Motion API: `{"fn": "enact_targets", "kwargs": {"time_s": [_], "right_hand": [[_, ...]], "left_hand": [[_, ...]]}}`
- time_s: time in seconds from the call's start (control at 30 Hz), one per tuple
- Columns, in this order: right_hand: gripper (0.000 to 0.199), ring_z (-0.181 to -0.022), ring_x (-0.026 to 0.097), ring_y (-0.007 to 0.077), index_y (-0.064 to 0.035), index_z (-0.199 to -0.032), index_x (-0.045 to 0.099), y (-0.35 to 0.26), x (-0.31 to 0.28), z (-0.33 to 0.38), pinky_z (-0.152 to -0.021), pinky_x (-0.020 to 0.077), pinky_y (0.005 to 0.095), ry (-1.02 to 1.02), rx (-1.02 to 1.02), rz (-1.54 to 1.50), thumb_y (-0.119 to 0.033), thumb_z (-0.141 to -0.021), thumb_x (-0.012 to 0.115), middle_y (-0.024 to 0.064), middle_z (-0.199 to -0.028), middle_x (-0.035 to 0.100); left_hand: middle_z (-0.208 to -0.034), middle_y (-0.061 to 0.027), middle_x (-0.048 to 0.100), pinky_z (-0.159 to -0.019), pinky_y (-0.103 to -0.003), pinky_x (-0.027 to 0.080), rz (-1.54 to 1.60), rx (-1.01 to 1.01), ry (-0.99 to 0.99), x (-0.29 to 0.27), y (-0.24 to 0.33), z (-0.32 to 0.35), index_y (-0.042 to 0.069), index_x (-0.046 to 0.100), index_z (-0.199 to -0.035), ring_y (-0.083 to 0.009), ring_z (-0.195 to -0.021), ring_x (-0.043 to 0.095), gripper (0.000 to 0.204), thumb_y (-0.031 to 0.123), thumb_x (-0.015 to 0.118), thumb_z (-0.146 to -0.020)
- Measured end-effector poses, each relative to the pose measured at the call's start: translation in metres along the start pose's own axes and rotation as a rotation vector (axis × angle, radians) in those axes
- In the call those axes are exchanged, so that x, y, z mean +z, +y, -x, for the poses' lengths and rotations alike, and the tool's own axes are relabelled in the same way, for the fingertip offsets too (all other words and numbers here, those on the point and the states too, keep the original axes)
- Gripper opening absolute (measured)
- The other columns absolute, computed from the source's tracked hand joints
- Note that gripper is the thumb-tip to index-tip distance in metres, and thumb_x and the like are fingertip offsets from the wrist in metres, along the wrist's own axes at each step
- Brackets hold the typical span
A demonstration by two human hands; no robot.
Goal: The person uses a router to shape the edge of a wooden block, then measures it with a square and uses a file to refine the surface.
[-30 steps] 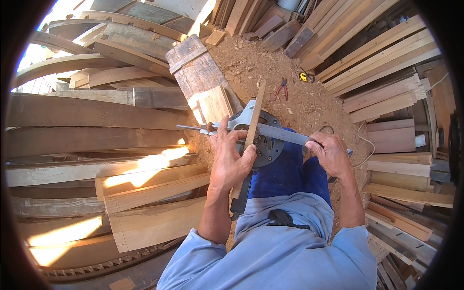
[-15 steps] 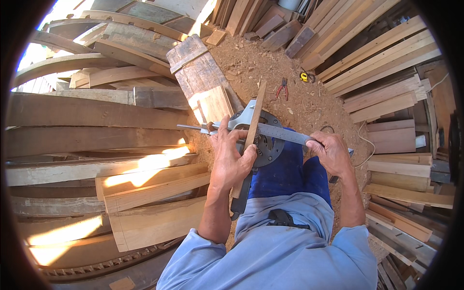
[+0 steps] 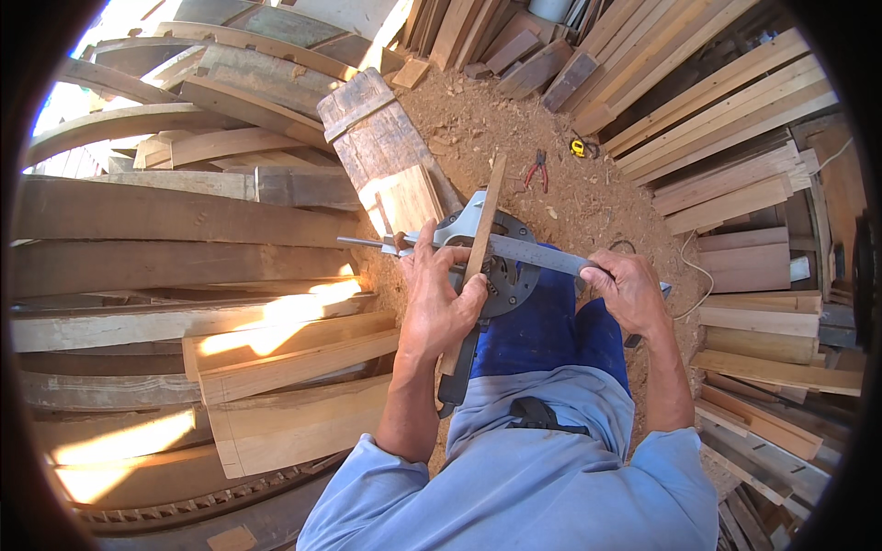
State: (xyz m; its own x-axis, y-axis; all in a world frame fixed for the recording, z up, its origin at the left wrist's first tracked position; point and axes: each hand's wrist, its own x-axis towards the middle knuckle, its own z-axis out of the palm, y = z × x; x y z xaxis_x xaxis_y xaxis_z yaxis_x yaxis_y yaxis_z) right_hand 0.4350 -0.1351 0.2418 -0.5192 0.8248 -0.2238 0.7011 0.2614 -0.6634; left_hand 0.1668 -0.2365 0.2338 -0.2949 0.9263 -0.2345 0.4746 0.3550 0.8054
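My left hand is closed round a thin wooden strip, thumb on its near side. The strip runs lengthwise over a round dark metal base with a pale grey bracket and a metal rod beside my fingers. To the right, my right hand grips the dark end of a flat grey metal bar, which looks like a file. This bar reaches left to the strip; whether they touch, I cannot tell. A dark arm extends from the base toward me, under my left wrist.
Red-handled pliers and a yellow tape measure lie on the sawdust-covered floor ahead. A worn plank stands beyond the base. Stacked boards crowd the left, and lumber lines the right. A thin cable curves there.
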Motion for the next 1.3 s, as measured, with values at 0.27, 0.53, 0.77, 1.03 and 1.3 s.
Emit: {"fn": "enact_targets", "kwargs": {"time_s": [0.27,0.53,0.77,1.03,1.3], "right_hand": [[0.029,-0.064,0.057,0.0268,0.0007,-0.091,0.063,0.074,-0.011,0.044,-0.064,0.0456,0.0405,0.16,0.272,-0.068,-0.027,-0.099,0.057,0.0155,-0.069,0.056],[0.037,-0.051,0.051,0.0136,-0.0034,-0.087,0.066,0.287,0.071,0.271,-0.049,0.0407,0.0341,0.022,1.029,-0.27,-0.037,-0.1,0.061,0.0021,-0.062,0.055],[0.038,-0.047,0.044,0.0146,-0.0061,-0.085,0.061,0.245,0.139,0.41,-0.045,0.0334,0.0332,0.061,1.388,-0.753,-0.041,-0.1,0.063,0.0004,-0.059,0.049],[0.032,-0.071,0.058,0.0194,-0.0071,-0.105,0.059,0.277,0.244,0.534,-0.058,0.048,0.0408,0.146,1.637,-1.238,-0.035,-0.095,0.07,0.0057,-0.085,0.062],[0.031,-0.058,0.061,0.022,-0.0049,-0.093,0.069,0.217,0.183,0.483,-0.052,0.0507,0.039,-0.379,1.526,-0.546,-0.034,-0.086,0.077,0.0078,-0.069,0.063]], "left_hand": [[-0.164,-0.0222,0.027,-0.122,-0.051,0.021,-0.062,-0.008,-0.001,0.001,0.0,0.007,0.008,0.069,-0.119,-0.0434,-0.148,0.024,0.036,0.019,0.069,-0.084],[-0.163,-0.0227,0.029,-0.121,-0.051,0.023,-0.136,0.122,-0.025,0.0,-0.013,0.014,0.008,0.069,-0.12,-0.0443,-0.147,0.026,0.039,0.017,0.07,-0.082],[-0.161,-0.0223,0.033,-0.12,-0.051,0.026,-0.03,0.251,0.03,0.006,-0.039,0.023,0.006,0.069,-0.114,-0.0397,-0.148,0.03,0.035,0.013,0.072,-0.08],[-0.161,-0.0202,0.037,-0.119,-0.05,0.026,-0.09,0.401,-0.049,-0.005,-0.047,0.027,0.006,0.066,-0.105,-0.0393,-0.145,0.035,0.028,0.008,0.065,-0.077],[-0.162,-0.0184,0.035,-0.12,-0.05,0.025,-0.026,0.39,-0.118,-0.027,-0.056,0.034,0.008,0.07,-0.109,-0.0382,-0.144,0.034,0.037,0.012,0.069,-0.072]]}}
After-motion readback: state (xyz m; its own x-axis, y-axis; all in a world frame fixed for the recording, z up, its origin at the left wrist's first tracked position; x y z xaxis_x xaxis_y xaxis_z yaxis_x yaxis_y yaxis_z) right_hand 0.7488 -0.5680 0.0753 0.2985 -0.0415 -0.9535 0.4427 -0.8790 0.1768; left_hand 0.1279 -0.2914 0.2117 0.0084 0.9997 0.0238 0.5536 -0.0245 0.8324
